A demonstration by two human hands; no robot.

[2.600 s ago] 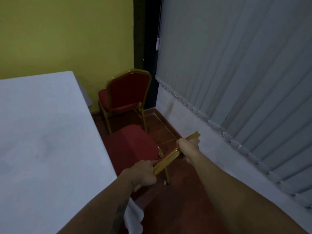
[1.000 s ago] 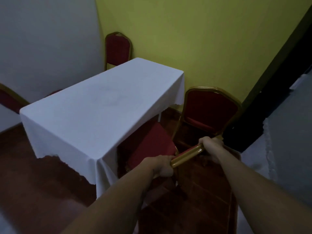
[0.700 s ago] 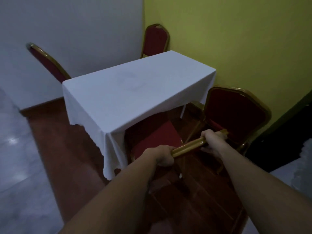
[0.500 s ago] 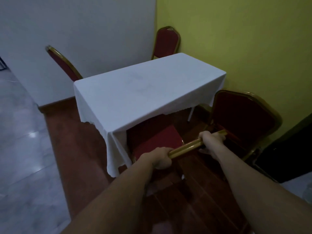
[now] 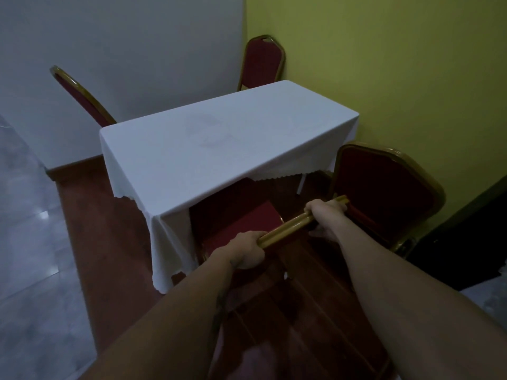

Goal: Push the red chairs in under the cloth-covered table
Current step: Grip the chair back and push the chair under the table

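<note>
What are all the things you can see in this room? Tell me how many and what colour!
table: one, covered by a white cloth, middle of the view.
red chairs: four, red with gold frames; held chair at the near side with its seat partly under the cloth, one at the right end, one at the far side, one at the left behind the table.
walls: grey wall left, yellow-green wall right.
floor: reddish-brown floor under the table, grey tiles at left.
hands: two, left hand and right hand, both gripping the gold top rail of the near chair.
</note>
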